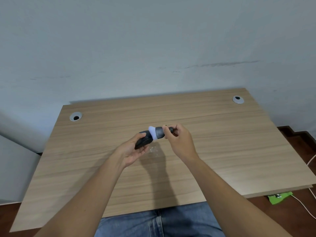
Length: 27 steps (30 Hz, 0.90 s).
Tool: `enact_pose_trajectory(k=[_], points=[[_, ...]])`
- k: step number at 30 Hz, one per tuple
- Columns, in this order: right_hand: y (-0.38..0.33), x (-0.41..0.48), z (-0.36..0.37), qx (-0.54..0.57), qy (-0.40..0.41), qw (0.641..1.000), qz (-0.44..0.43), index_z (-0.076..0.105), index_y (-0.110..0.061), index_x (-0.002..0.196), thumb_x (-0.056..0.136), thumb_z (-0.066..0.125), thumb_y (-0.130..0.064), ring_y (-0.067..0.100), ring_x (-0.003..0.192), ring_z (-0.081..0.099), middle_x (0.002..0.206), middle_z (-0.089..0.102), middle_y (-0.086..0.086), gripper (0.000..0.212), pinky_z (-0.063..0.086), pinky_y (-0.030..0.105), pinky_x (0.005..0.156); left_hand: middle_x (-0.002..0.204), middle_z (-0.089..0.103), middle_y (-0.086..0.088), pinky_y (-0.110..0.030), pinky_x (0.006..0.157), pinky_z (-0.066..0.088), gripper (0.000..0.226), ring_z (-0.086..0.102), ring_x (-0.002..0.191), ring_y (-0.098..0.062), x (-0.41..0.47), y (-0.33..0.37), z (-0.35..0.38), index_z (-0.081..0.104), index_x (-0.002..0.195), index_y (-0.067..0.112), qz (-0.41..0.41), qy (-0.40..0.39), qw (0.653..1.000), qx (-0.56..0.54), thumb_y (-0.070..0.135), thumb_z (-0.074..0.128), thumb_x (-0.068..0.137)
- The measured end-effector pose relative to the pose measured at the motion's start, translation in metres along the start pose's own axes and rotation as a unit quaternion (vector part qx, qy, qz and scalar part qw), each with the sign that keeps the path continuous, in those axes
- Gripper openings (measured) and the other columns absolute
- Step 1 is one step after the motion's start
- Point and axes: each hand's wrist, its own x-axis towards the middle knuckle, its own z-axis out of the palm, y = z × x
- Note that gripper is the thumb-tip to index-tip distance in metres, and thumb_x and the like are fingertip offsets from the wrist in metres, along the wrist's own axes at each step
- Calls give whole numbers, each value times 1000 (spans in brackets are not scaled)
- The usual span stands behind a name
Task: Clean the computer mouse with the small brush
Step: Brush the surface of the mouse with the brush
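Above the surface's [205, 134] middle, left hand [135, 151] cradles the mouse [142, 141]; right hand [179, 139] pinches the brush [158, 132], bristles touching the mouse's far end.

Mouse [143, 141]: dark, tilted, held above desk centre, front end up & away. Brush [158, 133]: stubby grey body, white bristle head, dark knob at rear; lies approx. horizontal, bristles pointing left, touching mouse's upper front end.
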Motion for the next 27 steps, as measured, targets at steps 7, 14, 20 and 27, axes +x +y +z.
enact_pose_trajectory(k=[7,14,20,27], points=[[9,-1,1,-39,36,998,14,68,-17,90,98,73,-43,11,66,63,83,76,0,28,45,21,62,117,74,-19,-44,94,63,21,76,100,-28,-2,0,1,72,116,2,-8,-9,1000,-23,14,77,100],[6,-1,3,-68,0,997,-23,70,-18,90,97,74,-42,7,65,63,76,73,-6,25,45,20,58,121,72,-20,-39,90,60,42,71,99,-27,2,0,-3,70,130,7,-27,4,999,28,27,85,95],[8,2,3,-63,14,998,-10,69,-17,90,98,73,-42,9,68,64,81,77,-3,27,44,13,61,149,68,-19,-40,98,60,48,72,116,-26,1,-1,-6,63,150,6,-10,-45,998,48,22,72,106],[6,0,5,-52,-31,998,8,70,-18,88,100,70,-47,8,68,65,82,79,-3,31,47,21,65,97,65,-6,-37,78,55,31,61,82,-20,-3,3,-1,67,129,16,-57,-88,985,134,35,66,105]])
